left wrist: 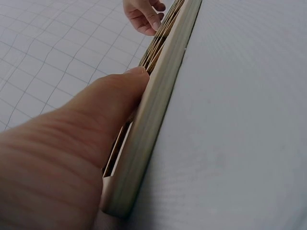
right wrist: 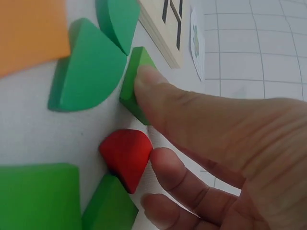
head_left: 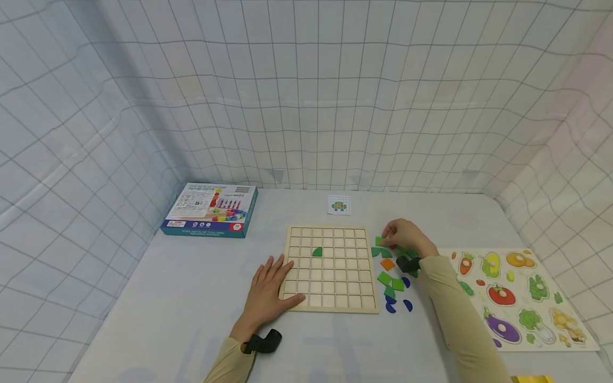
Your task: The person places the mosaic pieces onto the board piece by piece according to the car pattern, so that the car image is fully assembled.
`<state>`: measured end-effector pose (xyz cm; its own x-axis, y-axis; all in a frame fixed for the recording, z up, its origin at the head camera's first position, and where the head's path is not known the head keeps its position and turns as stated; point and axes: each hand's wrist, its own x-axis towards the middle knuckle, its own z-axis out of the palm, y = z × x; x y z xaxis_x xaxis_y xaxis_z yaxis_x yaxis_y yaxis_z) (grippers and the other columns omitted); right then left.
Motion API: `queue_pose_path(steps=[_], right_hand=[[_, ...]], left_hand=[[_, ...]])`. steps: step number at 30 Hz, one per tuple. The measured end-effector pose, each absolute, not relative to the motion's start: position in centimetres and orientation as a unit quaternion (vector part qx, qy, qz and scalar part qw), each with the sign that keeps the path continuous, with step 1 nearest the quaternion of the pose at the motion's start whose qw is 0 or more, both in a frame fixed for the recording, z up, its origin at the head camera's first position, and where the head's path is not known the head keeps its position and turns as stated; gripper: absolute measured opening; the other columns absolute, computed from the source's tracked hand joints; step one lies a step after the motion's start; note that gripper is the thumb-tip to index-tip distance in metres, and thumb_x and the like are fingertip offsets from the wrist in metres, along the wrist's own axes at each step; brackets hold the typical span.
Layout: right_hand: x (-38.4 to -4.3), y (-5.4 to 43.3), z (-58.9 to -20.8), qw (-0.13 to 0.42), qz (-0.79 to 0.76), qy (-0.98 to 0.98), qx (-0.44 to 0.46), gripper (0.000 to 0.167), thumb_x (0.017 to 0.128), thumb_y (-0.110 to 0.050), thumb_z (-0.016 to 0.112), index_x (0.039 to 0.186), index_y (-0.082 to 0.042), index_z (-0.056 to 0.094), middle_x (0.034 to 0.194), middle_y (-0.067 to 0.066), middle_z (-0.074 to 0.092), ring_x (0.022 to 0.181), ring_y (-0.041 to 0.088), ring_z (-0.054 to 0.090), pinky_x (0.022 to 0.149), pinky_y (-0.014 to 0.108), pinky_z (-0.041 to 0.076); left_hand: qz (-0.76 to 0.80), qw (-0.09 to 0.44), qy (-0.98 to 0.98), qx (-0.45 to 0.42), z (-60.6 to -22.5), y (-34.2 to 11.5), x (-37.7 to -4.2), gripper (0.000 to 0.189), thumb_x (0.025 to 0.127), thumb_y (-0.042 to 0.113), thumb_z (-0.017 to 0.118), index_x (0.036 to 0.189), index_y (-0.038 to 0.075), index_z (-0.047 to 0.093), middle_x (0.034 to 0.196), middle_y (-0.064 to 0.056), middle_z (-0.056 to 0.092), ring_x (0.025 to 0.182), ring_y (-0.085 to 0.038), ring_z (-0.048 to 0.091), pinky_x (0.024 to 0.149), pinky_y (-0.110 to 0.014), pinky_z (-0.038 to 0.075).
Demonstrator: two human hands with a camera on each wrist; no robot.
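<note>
A wooden grid board lies on the table with one dark green quarter-circle piece in a cell. My left hand rests on its left edge, fingers spread, the thumb over the near corner. Beyond the board's right side, my right hand pinches a light green square block; the thumb lies on its face and the index fingertip is hidden. A red piece sits by the other fingertips. Dark green quarter-circles and an orange square are close by.
Several green and blue pieces are scattered right of the board. A small pattern card lies behind it. A toy box stands at back left; a vegetable puzzle board lies right, partly under the right sleeve.
</note>
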<state>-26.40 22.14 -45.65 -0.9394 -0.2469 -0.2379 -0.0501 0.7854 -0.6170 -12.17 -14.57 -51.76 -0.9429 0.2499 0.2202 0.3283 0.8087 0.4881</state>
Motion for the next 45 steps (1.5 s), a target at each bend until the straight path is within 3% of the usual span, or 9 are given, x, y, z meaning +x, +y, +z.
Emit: queue_pose_path(steps=[20,31,39,45], right_hand=[[-26.0,21.7,-45.5,0.137,-0.319,0.932,-0.109,0.021,0.079,-0.01,0.075,0.089,-0.001,0.059,0.076,0.007,0.057,0.061,0.019,0.052,0.059,0.033,0.045],[-25.4,21.7,-46.7,0.099,-0.368,0.919,-0.096,0.018,0.08,-0.014,0.076,0.081,-0.006,0.06,0.077,0.006,0.058,0.065,0.019,0.05,0.055,0.03,0.044],[-24.7,19.8,-47.2,-0.002,-0.395,0.91,-0.127,0.014,0.085,-0.015,0.072,0.088,-0.005,0.062,0.08,0.005,0.061,0.073,0.02,0.055,0.065,0.033,0.046],[-24.2,17.2,-47.1,0.013,-0.419,0.894,-0.159,0.014,0.085,-0.014,0.072,0.091,-0.004,0.064,0.08,0.003,0.061,0.071,0.017,0.055,0.063,0.029,0.046]], left_hand=[[-0.269,0.071,-0.948,-0.156,-51.9,-14.6,-12.3,0.085,0.077,0.061,0.067,0.144,0.015,0.043,0.153,-0.009,0.027,0.142,-0.031,0.013,0.111,-0.049,0.005],[-0.266,0.07,-0.948,-0.159,-52.0,-14.6,-12.3,0.085,0.077,0.06,0.067,0.145,0.015,0.042,0.153,-0.009,0.027,0.142,-0.031,0.012,0.112,-0.049,0.006],[-0.267,0.069,-0.948,-0.158,-52.0,-14.6,-12.2,0.085,0.077,0.059,0.067,0.144,0.015,0.042,0.153,-0.01,0.027,0.142,-0.031,0.012,0.111,-0.049,0.005],[-0.266,0.071,-0.948,-0.158,-52.0,-14.6,-12.3,0.085,0.077,0.06,0.067,0.145,0.015,0.042,0.153,-0.009,0.027,0.142,-0.031,0.012,0.112,-0.049,0.005]])
